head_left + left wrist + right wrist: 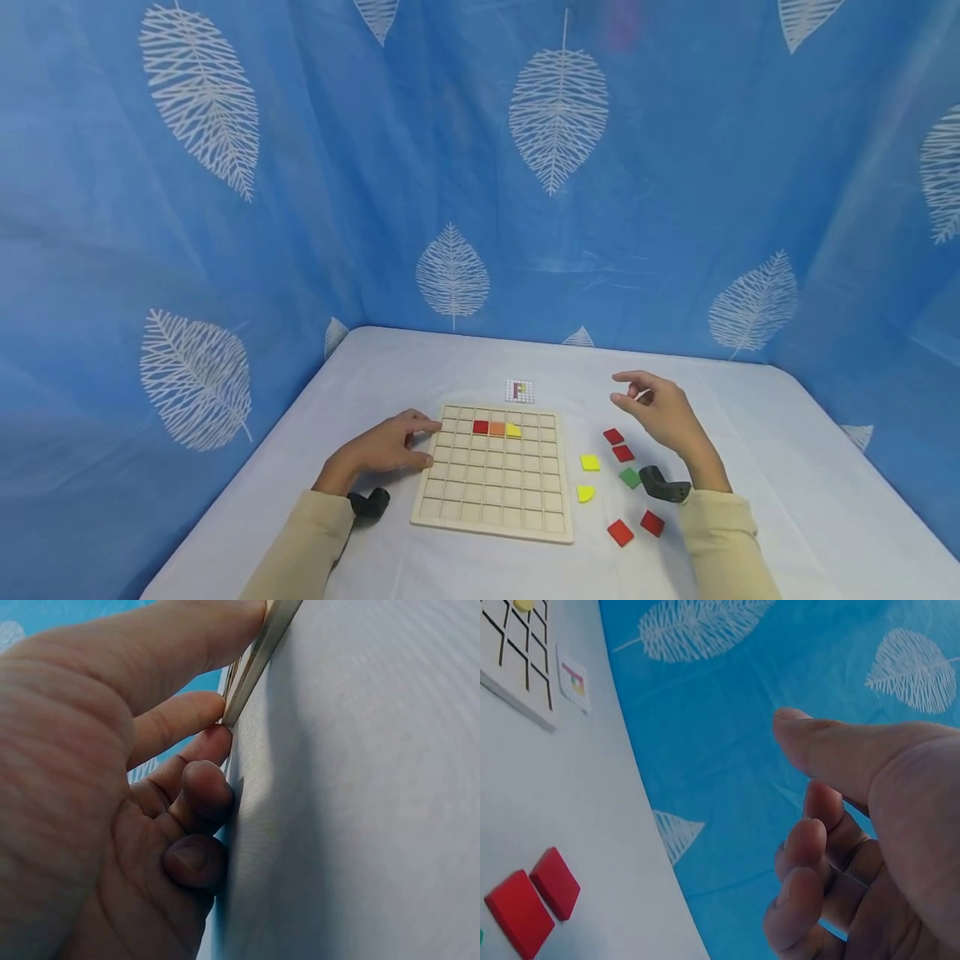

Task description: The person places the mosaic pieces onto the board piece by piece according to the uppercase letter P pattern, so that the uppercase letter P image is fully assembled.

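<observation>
A wooden grid board (491, 504) lies on the table. In one of its upper rows sit a red tile (481, 427), an orange tile (497, 428) and a yellow tile with a curved side (513, 430), side by side. My left hand (382, 446) rests at the board's left edge, thumb and forefinger apart; in the left wrist view the fingertips are right at the board's rim (259, 664). Raised to the right of the board, my right hand (663, 408) holds nothing. Its thumb and forefinger are apart and the other fingers are loosely bent.
Right of the board lie two yellow tiles (589, 462), a green tile (629, 477) and several red tiles (620, 532). A small card with a coloured grid pattern (519, 391) lies behind the board. A blue leaf-print curtain (480, 167) surrounds the white table (360, 375).
</observation>
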Motion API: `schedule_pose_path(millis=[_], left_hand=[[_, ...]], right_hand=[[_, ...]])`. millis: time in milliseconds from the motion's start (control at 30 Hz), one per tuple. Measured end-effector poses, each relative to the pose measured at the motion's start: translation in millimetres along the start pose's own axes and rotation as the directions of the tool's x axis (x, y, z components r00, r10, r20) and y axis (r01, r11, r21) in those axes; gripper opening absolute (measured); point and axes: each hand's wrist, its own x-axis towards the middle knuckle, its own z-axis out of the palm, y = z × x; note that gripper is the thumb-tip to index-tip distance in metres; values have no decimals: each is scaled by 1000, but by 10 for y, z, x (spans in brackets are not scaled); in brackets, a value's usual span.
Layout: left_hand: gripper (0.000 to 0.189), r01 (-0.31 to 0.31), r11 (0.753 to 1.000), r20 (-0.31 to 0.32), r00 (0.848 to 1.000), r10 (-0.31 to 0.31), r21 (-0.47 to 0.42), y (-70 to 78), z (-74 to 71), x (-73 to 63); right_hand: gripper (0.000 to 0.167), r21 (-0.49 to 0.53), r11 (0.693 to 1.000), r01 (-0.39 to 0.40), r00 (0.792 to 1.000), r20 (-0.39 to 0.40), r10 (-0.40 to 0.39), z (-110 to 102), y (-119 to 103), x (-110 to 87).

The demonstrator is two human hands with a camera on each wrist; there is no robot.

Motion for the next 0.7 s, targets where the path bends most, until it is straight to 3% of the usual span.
schedule_pose_path(millis=[700], left_hand=[[58,18,1000,-6,1000,-18,-25,-76,-15,13]], right_hand=[[43,40,988,-147,981,136,141,169,286,16]])
